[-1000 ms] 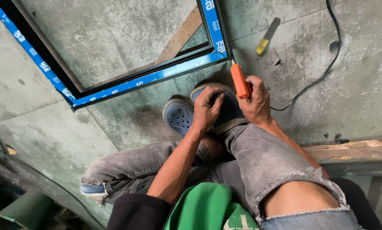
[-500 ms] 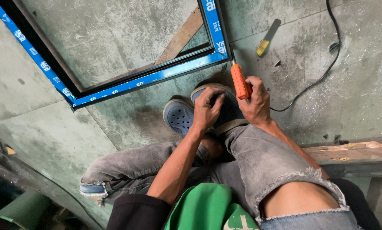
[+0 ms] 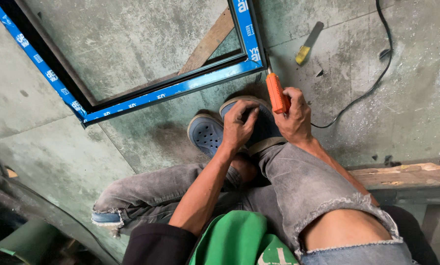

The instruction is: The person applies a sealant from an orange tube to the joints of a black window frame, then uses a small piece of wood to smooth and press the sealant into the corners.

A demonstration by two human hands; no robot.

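We note the right hand (image 3: 296, 115) closed around an orange screwdriver (image 3: 277, 93), whose tip meets the blue frame (image 3: 181, 88) corner at 12 o'clock; the tip itself is hard to make out. The left hand (image 3: 237, 127) rests with fingers curled on the blue shoe (image 3: 207, 133); whether it holds anything, we cannot tell. The frame runs out of view at the top.

The left hand (image 3: 237, 128) reaches forward on a bare, nearly straight forearm, palm down, fingers curled and pressing downward. The right hand (image 3: 294, 118) sits just beside it, wrist bent, fingers wrapped in a closed fist grip, knuckles up. Both knees are bent, the right raised.
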